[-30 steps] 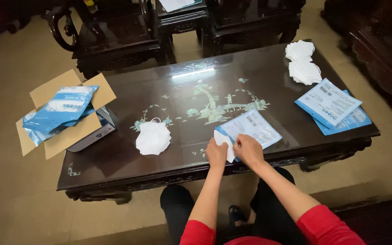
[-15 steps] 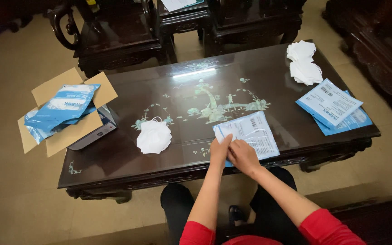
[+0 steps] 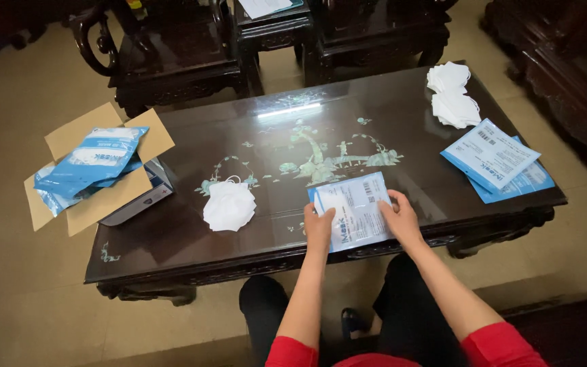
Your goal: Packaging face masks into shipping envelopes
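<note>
A flat blue-and-white mask pouch lies at the near edge of a dark inlaid table. My left hand presses on the pouch's lower left corner. On its right edge rests my right hand, fingers spread flat. To the left of the pouch a white folded face mask lies on the table.
A pile of white masks sits at the table's far right, with several blue-and-white pouches in front of it. An open cardboard box holding more pouches stands on the floor at left. Dark wooden chairs line the far side.
The white piece my hands held a second ago is gone from view. Both hands now lie flat on the pouch, which has shifted slightly toward me.
</note>
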